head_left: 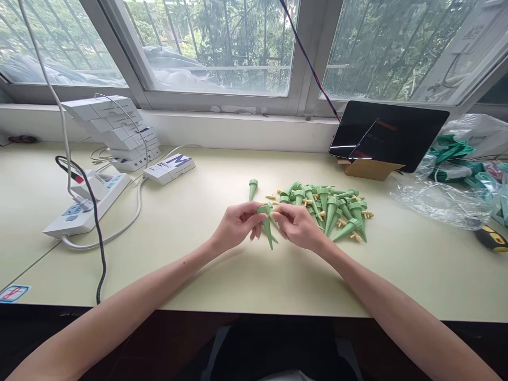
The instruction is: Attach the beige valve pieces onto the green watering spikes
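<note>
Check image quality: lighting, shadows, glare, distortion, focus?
Head view: daylight through grey-framed glass windows, panes hazy; head view: glare streaks on the glossy black screen; head view: wide-angle stretch, bare forearms widening toward lower corners; head view: soft shadows on pale yellow-green tabletop; head view: held green cone-shaped plastic spike not obviously blurred, detail tiny.

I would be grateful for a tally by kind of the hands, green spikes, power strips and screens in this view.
Hands: 2, the left hand and the right hand
Green spikes: at least 10; they overlap too much for an exact count
Power strip: 1
Dark screen: 1
Total: at least 14
</note>
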Action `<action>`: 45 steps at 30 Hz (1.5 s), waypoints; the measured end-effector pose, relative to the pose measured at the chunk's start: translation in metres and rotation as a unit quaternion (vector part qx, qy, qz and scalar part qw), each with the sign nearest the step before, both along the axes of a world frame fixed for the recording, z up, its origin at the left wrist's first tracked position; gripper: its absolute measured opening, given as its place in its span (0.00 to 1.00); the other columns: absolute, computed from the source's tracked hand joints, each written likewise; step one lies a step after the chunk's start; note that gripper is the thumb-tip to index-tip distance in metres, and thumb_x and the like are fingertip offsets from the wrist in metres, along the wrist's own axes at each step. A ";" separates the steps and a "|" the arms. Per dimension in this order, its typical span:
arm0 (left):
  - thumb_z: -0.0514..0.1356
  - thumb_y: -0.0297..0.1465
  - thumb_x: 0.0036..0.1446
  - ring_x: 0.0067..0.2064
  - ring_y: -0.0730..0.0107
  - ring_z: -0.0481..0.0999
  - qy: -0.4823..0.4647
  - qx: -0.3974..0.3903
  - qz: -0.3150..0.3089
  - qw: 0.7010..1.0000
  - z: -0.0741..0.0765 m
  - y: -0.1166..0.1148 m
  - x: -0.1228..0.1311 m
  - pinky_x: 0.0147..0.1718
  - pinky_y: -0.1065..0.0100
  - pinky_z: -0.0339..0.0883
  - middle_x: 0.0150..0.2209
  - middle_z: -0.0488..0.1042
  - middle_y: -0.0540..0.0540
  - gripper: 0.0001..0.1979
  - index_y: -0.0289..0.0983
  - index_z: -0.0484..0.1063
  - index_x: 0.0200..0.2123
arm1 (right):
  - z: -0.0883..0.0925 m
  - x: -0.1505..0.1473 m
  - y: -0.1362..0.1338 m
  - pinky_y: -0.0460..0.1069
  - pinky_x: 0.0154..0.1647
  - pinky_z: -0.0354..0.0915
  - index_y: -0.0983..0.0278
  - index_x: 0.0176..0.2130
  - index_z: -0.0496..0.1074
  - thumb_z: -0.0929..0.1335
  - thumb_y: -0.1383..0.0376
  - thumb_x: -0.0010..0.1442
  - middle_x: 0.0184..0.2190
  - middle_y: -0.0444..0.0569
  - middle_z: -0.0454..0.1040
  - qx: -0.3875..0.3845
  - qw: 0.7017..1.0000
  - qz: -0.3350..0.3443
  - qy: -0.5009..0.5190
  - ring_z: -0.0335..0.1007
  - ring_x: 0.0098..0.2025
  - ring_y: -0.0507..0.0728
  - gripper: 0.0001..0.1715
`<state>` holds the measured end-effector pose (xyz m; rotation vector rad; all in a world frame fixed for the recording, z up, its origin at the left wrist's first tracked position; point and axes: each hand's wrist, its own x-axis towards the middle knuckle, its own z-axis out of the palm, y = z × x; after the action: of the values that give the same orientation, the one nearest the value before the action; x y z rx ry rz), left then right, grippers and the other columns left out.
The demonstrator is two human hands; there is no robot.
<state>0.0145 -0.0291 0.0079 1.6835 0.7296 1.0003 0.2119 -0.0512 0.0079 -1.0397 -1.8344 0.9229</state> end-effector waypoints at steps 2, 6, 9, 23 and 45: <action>0.63 0.36 0.62 0.18 0.74 0.70 0.012 0.039 0.013 0.999 -0.002 0.000 0.000 0.18 0.72 0.66 0.18 0.71 0.51 0.10 0.33 0.74 0.38 | 0.000 0.000 0.000 0.47 0.23 0.49 0.63 0.29 0.65 0.62 0.60 0.66 0.16 0.39 0.58 -0.004 1.000 0.001 0.002 0.50 0.20 0.49 0.15; 0.62 0.36 0.62 0.18 0.74 0.70 0.016 0.048 0.011 0.999 -0.001 0.001 -0.001 0.18 0.72 0.66 0.18 0.71 0.51 0.10 0.33 0.74 0.37 | 0.001 -0.001 0.000 0.47 0.23 0.50 0.63 0.28 0.64 0.62 0.60 0.67 0.16 0.39 0.58 -0.009 1.000 0.001 0.005 0.50 0.20 0.49 0.16; 0.62 0.37 0.62 0.18 0.75 0.70 0.006 -0.013 -0.020 1.000 0.004 0.002 -0.001 0.18 0.72 0.65 0.18 0.71 0.51 0.12 0.32 0.74 0.38 | -0.001 -0.001 0.001 0.47 0.23 0.50 0.62 0.27 0.62 0.62 0.59 0.67 0.16 0.39 0.57 -0.005 1.000 0.003 0.005 0.50 0.20 0.49 0.17; 0.64 0.42 0.60 0.19 0.75 0.70 -0.013 -0.072 -0.038 0.997 0.004 0.005 -0.001 0.18 0.71 0.64 0.20 0.72 0.50 0.16 0.33 0.71 0.37 | 0.000 -0.002 0.000 0.47 0.22 0.49 0.62 0.27 0.62 0.62 0.57 0.67 0.16 0.39 0.57 -0.005 1.000 -0.010 -0.002 0.50 0.20 0.49 0.19; 0.60 0.43 0.63 0.16 0.77 0.68 -0.007 -0.143 -0.041 0.989 0.008 0.005 -0.002 0.15 0.74 0.61 0.25 0.76 0.50 0.17 0.37 0.67 0.46 | 0.001 -0.010 -0.006 0.47 0.24 0.48 0.64 0.26 0.68 0.63 0.52 0.67 0.18 0.39 0.54 0.068 0.997 -0.023 -0.021 0.46 0.22 0.48 0.24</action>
<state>0.0126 -0.0239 0.0158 1.4442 0.7504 0.8080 0.2018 -0.0567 0.0091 -1.0187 -1.8716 0.7442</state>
